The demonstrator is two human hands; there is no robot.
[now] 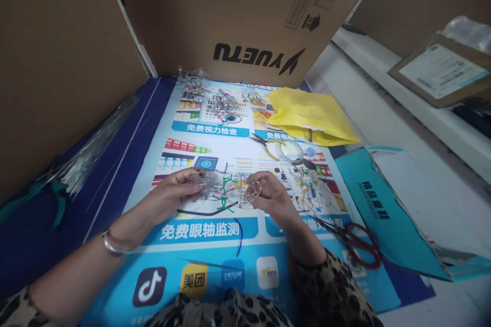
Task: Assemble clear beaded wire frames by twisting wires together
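Observation:
Between my two hands is a thin wire piece (226, 190) with green and coloured ties across its middle. My left hand (180, 190) pinches the wire loops at its left end, with a silver bangle on the wrist. At the right end, a round wire loop sits between the closed fingers of my right hand (270, 195). The piece is held just above the printed poster (210, 229). Fine detail of the wires is too small to make out.
Yellow-handled pliers (270, 149), a tape roll (292, 151) and a yellow bag (307, 112) lie beyond my hands. Wire bundles (226, 102) are behind. Red scissors (360, 245) and a teal box (387, 209) are right; straight wires (95, 148) and green-handled pliers (59, 199) left. Cardboard (230, 15) stands behind.

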